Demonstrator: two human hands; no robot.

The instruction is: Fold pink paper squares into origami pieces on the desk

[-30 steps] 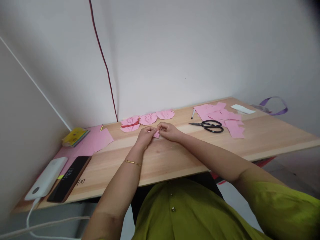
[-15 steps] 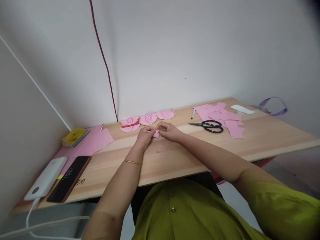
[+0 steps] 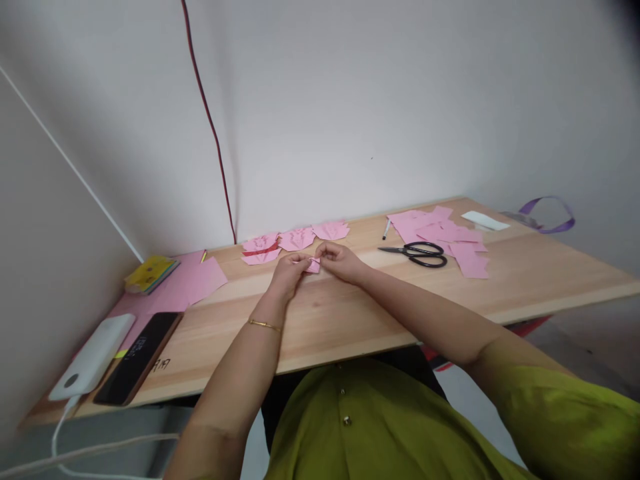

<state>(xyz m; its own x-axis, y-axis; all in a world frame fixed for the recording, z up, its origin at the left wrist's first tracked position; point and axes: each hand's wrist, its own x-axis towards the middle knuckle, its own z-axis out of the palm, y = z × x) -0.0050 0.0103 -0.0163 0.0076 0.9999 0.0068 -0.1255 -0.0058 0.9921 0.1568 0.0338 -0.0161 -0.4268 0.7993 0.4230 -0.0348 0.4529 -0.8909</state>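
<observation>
Between my hands is a small piece of pink paper, held just above the wooden table. My left hand pinches its left side with thumb and fingers. Closed at the paper's right edge, my right hand has its fingertips pressed together on it. Most of the paper's outline is hidden by my fingers. Behind my hands, along the wall, lie three pink paper cut-outs: one with a red strip, a middle one and a right one.
To the right are black-handled scissors, a pen, pink paper scraps and a white strip. At left lie pink sheets, a yellow packet, a phone and a white power bank with a cable.
Slightly more of the pink paper shows between my hands, as my right fingers have shifted a little up and to the right. The other things stay where they were.
</observation>
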